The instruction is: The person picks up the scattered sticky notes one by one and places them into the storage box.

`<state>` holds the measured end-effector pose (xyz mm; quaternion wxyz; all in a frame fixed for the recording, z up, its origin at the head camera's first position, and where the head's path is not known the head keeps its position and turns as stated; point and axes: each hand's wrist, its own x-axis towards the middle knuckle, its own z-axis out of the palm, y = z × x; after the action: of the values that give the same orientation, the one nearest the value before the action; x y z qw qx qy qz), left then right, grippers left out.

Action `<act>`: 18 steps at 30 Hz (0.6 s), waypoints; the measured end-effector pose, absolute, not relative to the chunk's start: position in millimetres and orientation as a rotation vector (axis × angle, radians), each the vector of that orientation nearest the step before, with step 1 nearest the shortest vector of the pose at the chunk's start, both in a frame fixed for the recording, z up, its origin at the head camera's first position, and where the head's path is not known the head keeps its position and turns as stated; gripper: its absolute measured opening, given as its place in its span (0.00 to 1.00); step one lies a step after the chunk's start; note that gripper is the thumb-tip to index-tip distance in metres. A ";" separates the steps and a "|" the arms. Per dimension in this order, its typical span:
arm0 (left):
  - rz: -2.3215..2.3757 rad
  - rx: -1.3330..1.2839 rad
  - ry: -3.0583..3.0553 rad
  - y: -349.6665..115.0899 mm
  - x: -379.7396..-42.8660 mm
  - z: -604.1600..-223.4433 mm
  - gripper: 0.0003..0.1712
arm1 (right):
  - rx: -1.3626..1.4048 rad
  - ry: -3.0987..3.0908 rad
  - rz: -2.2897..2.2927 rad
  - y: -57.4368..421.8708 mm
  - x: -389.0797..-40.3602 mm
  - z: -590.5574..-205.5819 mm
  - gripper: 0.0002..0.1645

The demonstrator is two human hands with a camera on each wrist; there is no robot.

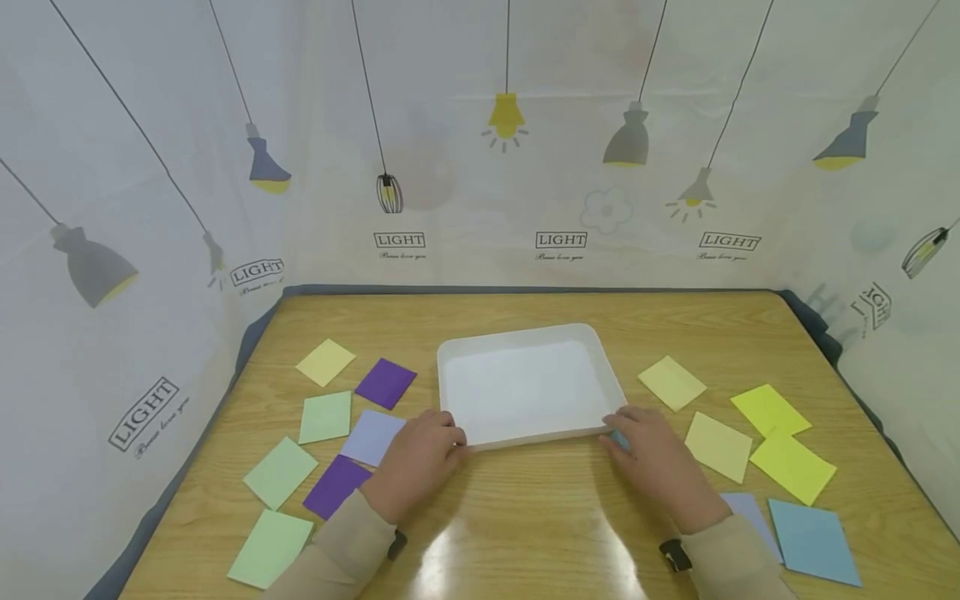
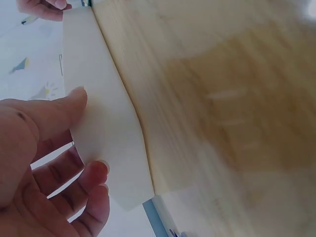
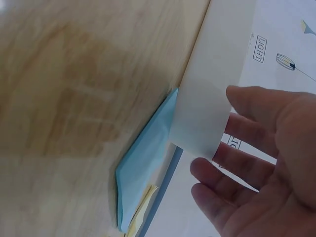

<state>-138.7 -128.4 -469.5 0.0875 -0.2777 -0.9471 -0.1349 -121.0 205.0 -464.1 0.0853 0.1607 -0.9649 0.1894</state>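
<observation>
A shallow white tray (image 1: 532,379) lies on the wooden table, slightly turned, with its near wall facing me. My left hand (image 1: 420,458) grips its near left corner, the thumb (image 2: 76,106) against the outer wall (image 2: 106,138) and the other fingers bent about the corner. At the near right corner my right hand (image 1: 660,458) holds the tray, its thumb (image 3: 242,98) at the rim. A blue paper square (image 3: 148,153) sits close by that corner, mostly covered by the right hand in the head view.
Left of the tray lie pale yellow (image 1: 326,362), purple (image 1: 386,383), lilac (image 1: 372,437) and several light green squares (image 1: 281,472). On the right are pale yellow (image 1: 717,447), bright yellow (image 1: 793,467), lilac (image 1: 752,521) and blue squares (image 1: 815,542). A lamp-printed curtain (image 1: 465,200) surrounds the table.
</observation>
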 end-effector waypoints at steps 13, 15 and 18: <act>-0.434 -0.853 -2.804 -132.1 -140.7 -470.6 0.06 | 0.425 -2.822 0.690 207.9 -111.2 -474.7 0.09; -0.442 -0.855 -2.798 -132.7 -141.2 -471.5 0.06 | 0.415 -2.823 0.703 207.8 -109.7 -474.9 0.09; -0.450 -0.854 -2.794 -133.3 -141.9 -473.1 0.06 | 0.410 -2.831 0.717 207.7 -107.5 -474.3 0.09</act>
<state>-141.9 -133.3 -473.1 0.0926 -0.2877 -0.9411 -0.1515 -107.5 207.7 -474.3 0.0963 0.1383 -0.9555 0.2420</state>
